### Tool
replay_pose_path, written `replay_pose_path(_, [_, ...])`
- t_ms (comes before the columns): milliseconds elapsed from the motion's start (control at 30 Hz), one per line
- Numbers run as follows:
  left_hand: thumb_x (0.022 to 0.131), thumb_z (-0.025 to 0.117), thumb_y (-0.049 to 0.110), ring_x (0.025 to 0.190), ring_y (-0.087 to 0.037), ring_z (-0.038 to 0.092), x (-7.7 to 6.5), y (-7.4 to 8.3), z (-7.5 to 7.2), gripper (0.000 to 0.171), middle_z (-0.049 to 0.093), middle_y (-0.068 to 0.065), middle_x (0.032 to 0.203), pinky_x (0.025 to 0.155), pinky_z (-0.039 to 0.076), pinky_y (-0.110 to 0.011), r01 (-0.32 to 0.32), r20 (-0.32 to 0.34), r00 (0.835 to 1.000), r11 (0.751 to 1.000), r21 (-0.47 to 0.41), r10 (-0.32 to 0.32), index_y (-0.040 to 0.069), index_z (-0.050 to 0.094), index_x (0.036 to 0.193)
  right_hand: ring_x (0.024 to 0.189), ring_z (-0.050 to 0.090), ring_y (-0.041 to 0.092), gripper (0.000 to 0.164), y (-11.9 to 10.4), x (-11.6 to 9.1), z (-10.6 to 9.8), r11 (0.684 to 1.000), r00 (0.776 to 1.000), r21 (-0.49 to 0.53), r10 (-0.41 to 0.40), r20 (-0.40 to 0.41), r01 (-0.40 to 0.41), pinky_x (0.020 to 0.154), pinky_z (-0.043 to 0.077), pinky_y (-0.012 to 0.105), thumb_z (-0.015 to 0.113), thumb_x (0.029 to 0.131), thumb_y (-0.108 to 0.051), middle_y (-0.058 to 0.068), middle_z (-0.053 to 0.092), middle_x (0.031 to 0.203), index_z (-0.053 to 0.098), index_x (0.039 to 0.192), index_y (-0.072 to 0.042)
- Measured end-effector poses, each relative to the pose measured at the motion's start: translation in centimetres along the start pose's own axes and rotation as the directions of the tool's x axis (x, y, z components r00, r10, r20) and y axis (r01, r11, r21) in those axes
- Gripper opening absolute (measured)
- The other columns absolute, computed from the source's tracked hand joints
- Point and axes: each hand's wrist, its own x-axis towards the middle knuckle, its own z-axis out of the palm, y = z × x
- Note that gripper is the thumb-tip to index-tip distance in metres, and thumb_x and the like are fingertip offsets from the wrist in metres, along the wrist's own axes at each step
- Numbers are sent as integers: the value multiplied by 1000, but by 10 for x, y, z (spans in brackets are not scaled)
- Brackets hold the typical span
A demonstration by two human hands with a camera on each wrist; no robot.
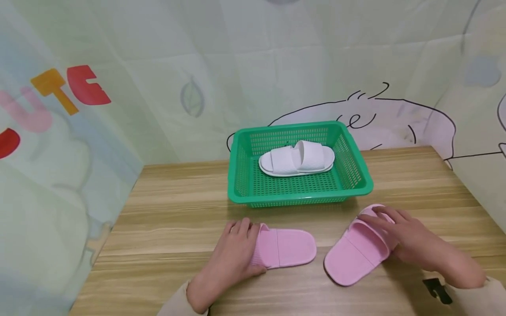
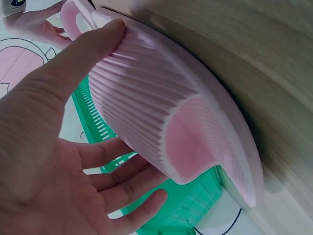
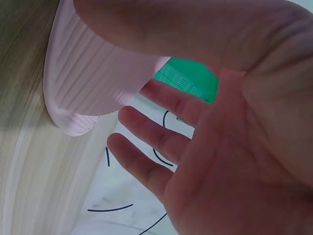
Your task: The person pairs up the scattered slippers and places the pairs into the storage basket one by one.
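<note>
Two pink slippers lie sole-down on the wooden table. The left pink slipper (image 1: 295,247) has its heel pointing right, and my left hand (image 1: 236,249) grips it across the ribbed strap (image 2: 132,83). The thumb is on the near side and the fingers are on the far side. The right pink slipper (image 1: 349,259) lies at a slant, heel toward me. My right hand (image 1: 411,237) spans its strap (image 3: 93,68), with the thumb against one side and the index finger by the other. The remaining right fingers (image 3: 151,132) stand off the slipper.
A green plastic basket (image 1: 300,197) stands behind the slippers near the table's back edge. Inside it lie white slippers (image 1: 284,160). A printed cloth (image 1: 158,87) hangs behind and to the left of the table (image 1: 178,197). A small black object (image 1: 437,290) shows near the right sleeve.
</note>
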Motion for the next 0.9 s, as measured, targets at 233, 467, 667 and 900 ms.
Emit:
replay_pose_path(233, [63, 95, 62, 102, -28, 64, 0, -1, 1, 94, 60, -10, 111, 101, 51, -48, -9, -8, 1000, 1000, -5, 9, 3, 64, 129, 128, 54, 54, 92, -3, 2, -2, 1000, 1000, -30, -5, -23, 5, 95, 46, 78, 79, 61, 19, 25, 59, 142, 65, 142, -21])
replay_pose_path(467, [65, 96, 59, 105, -29, 64, 0, 0, -1, 92, 60, -11, 113, 101, 51, -49, 4, 11, 1000, 999, -42, -3, 3, 64, 131, 127, 55, 53, 91, -5, 2, 4, 999, 999, -26, 20, -33, -21, 93, 48, 77, 88, 61, 12, 24, 59, 140, 66, 142, -22])
replay_pose_path(667, [64, 98, 55, 114, -32, 64, 0, -1, -1, 91, 64, -13, 121, 105, 50, -52, 49, 23, 999, 993, -111, -47, 6, 64, 132, 128, 53, 57, 84, -4, 1, 8, 999, 999, -18, 30, -37, -30, 95, 46, 78, 90, 72, 2, 26, 55, 145, 62, 146, -24])
replay_pose_path(900, [66, 94, 60, 117, -30, 62, -1, -4, 2, 89, 68, -8, 125, 103, 49, -50, 52, 12, 999, 988, -144, -50, 11, 64, 134, 123, 58, 47, 91, 0, -7, 6, 1000, 992, 3, -22, -128, 23, 92, 50, 72, 100, 62, -12, 17, 58, 139, 63, 144, -28])
